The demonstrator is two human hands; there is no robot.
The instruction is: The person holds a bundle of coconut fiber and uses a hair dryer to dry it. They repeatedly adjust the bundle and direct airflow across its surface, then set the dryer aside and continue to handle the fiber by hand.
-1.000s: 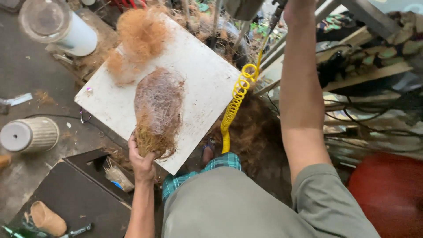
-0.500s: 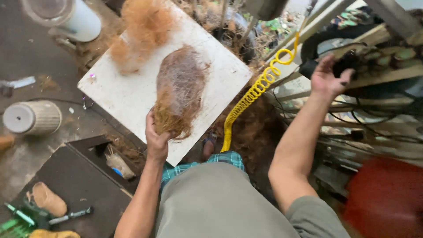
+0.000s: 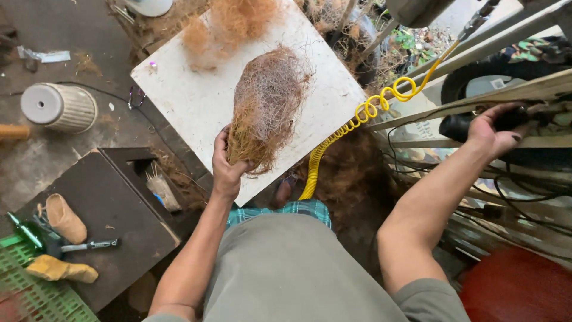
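Note:
My left hand point(image 3: 227, 162) grips the near end of a brown coconut-fibre bundle point(image 3: 266, 101) that lies on a white board point(image 3: 196, 101). A looser heap of orange fibre point(image 3: 223, 24) sits at the board's far edge. My right hand point(image 3: 496, 130) reaches out to the right and is closed around a black tool point(image 3: 462, 126) resting among wooden slats. A yellow coiled hose point(image 3: 357, 116) runs from the upper right down past the board's right corner.
A ribbed white pot point(image 3: 59, 107) lies on the floor at left. A dark low table point(image 3: 101, 220) holds a tan cloth roll point(image 3: 64, 218), a green-handled tool point(image 3: 27, 231) and a metal tool point(image 3: 89, 244). A green crate point(image 3: 30, 292) is at bottom left, a red object point(image 3: 518, 286) at bottom right.
My right arm came down from overhead and moved to the right onto the black tool. My left hand kept its hold on the fibre bundle.

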